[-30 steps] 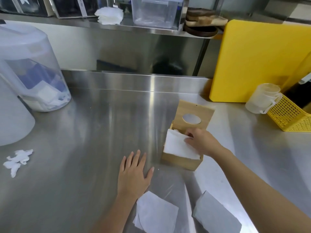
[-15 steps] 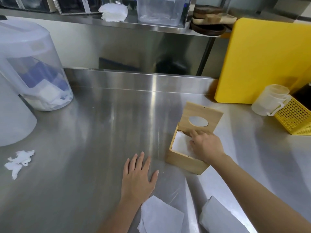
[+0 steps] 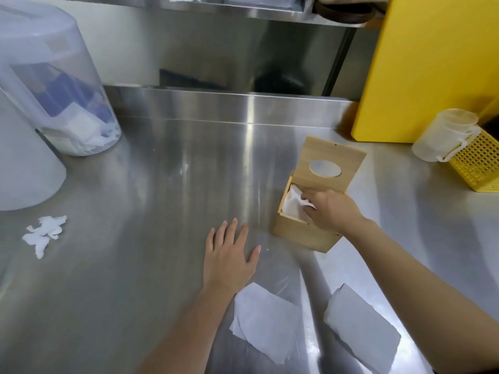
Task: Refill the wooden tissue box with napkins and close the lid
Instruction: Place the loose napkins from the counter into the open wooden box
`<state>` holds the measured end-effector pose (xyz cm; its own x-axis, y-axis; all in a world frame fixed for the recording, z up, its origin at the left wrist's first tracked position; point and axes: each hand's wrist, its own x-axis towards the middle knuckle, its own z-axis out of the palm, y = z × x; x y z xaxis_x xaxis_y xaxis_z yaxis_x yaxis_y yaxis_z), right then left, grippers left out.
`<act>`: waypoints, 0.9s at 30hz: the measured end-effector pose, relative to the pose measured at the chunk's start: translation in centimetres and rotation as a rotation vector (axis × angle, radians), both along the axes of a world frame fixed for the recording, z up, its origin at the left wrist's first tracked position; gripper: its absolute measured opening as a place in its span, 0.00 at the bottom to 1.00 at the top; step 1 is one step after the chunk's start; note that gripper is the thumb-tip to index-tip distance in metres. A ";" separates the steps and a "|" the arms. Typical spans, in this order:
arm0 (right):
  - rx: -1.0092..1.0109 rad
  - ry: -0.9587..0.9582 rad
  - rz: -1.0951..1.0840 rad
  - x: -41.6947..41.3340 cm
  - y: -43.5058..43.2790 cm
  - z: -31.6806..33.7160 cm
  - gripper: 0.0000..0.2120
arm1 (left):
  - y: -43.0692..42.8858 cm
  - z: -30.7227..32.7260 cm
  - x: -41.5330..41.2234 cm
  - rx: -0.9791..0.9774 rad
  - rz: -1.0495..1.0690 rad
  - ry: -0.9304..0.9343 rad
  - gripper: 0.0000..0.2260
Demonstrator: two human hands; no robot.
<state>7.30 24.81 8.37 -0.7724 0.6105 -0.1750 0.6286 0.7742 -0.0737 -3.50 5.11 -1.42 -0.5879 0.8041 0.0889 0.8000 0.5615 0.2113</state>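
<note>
The wooden tissue box [image 3: 302, 234] stands on the steel counter at centre right. Its lid [image 3: 333, 164], with an oval hole, is tilted up and back. White napkins [image 3: 293, 203] lie inside the box. My right hand [image 3: 329, 210] reaches into the box from the right, fingertips pinching a corner of the top napkin. My left hand [image 3: 228, 256] rests flat on the counter, fingers spread, left of the box and holding nothing. Two more napkin stacks lie near me: one [image 3: 263, 321] below my left hand, another [image 3: 361, 336] under my right forearm.
A large translucent lidded container [image 3: 54, 85] and a white tub [image 3: 24, 168] stand at the left. Torn paper scraps [image 3: 44, 233] lie on the counter [image 3: 151, 201]. A yellow cutting board [image 3: 432, 68], a plastic jug [image 3: 445, 134] and a yellow basket [image 3: 478, 164] stand at the right.
My right hand has pushed the napkin stack down into the box and now pinches the top sheet. My left hand has stayed flat on the counter.
</note>
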 end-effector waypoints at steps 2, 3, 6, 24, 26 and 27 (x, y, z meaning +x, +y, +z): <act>0.063 0.214 -0.026 0.7 -1.7 0.5 0.11 | 0.0 -0.1 0.0 -0.009 -0.004 -0.002 0.26; 0.085 0.325 -0.014 1.1 -2.8 0.8 0.09 | -0.1 -0.1 0.0 -0.014 -0.008 -0.005 0.26; 0.032 0.511 0.075 2.2 -6.1 1.3 0.06 | -0.2 -0.1 0.0 -0.004 -0.022 -0.012 0.26; -0.387 0.078 0.131 3.9 -14.5 -4.1 0.07 | -1.9 0.0 0.2 -0.009 -0.086 -0.103 0.28; -0.393 0.111 0.134 4.0 -14.2 -3.7 0.06 | -1.9 0.2 0.2 0.003 -0.085 -0.110 0.28; -0.416 0.140 0.110 4.0 -13.9 -3.3 0.08 | -1.8 0.3 0.2 0.013 -0.083 -0.114 0.28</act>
